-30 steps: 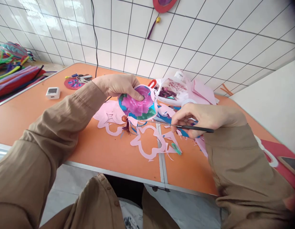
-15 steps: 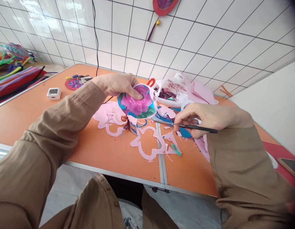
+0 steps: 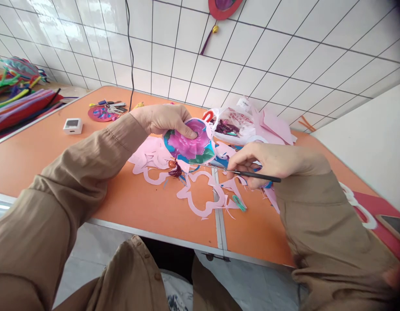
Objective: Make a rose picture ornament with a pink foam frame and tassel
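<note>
My left hand [image 3: 170, 121] pinches a hanging ornament [image 3: 200, 140] between thumb and fingers. It has a pink peony print with blue and green, and a pink edge. From its lower left hangs a dark red tassel [image 3: 176, 170] with an orange bead. My right hand [image 3: 261, 160] is closed around a slim tool [image 3: 258, 176] with a black handle and a thin metal end. That end points left, at the ornament's lower edge; whether it touches cannot be made out. Cut pink sheet frames [image 3: 187, 194] lie on the table under both hands.
A plastic bag [image 3: 239, 119] with dark red tassels stands behind, beside folded pink sheets [image 3: 274, 125]. A green clip [image 3: 239, 203] lies near the table seam. Keys [image 3: 114, 106] and a small white device [image 3: 72, 125] are at left, near colourful pipe cleaners [image 3: 21, 108].
My left hand has moved a little to the right and down with the ornament. My right hand has shifted left, bringing the tool's end along the ornament's lower edge.
</note>
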`<state>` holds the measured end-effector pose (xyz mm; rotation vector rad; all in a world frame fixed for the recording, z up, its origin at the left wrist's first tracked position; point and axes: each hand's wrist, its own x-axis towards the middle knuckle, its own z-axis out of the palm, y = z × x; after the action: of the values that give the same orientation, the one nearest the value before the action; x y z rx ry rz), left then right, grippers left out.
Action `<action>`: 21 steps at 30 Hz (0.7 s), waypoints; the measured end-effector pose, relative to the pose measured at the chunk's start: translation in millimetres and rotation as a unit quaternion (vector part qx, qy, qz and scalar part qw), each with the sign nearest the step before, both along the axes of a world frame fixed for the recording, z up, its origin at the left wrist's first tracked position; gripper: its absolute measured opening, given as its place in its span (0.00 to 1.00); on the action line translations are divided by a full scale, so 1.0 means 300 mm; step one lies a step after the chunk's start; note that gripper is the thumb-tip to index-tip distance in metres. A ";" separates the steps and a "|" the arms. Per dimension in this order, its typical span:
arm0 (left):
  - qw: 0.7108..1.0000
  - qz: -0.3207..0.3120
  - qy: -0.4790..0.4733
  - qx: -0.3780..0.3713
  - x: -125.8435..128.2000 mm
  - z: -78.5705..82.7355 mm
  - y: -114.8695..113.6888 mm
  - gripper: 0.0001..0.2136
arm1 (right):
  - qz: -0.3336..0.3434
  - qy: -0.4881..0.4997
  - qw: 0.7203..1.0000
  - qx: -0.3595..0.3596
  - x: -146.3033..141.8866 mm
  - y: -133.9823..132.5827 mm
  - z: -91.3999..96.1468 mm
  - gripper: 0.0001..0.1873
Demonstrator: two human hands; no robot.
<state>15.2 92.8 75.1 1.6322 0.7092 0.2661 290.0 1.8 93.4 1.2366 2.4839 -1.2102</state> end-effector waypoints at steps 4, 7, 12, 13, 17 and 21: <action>0.999 0.034 0.009 -0.002 0.010 -0.003 -0.007 0.05 | -0.019 -0.008 1.000 0.012 -0.021 -0.014 0.004 0.21; 0.998 0.053 0.011 -0.012 0.020 0.002 -0.023 0.03 | -0.035 0.008 0.999 0.006 -0.039 -0.022 0.006 0.19; 0.997 0.075 0.019 -0.009 0.032 0.014 -0.052 0.04 | -0.009 0.035 0.999 0.004 -0.052 -0.024 0.001 0.15; 0.997 0.077 0.024 -0.003 0.033 0.016 -0.056 0.05 | -0.002 0.036 0.999 0.007 -0.051 -0.024 -0.001 0.15; 0.996 0.080 0.035 0.007 0.035 0.019 -0.064 0.05 | 0.001 0.027 1.000 0.003 -0.049 -0.020 -0.006 0.13; 0.996 0.083 0.037 -0.002 0.037 0.019 -0.066 0.05 | -0.011 0.018 1.000 -0.010 -0.049 -0.016 -0.007 0.15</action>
<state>26.4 73.0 80.9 1.5879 0.9028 0.3237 275.3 -3.0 91.2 1.2519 2.4834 -1.2698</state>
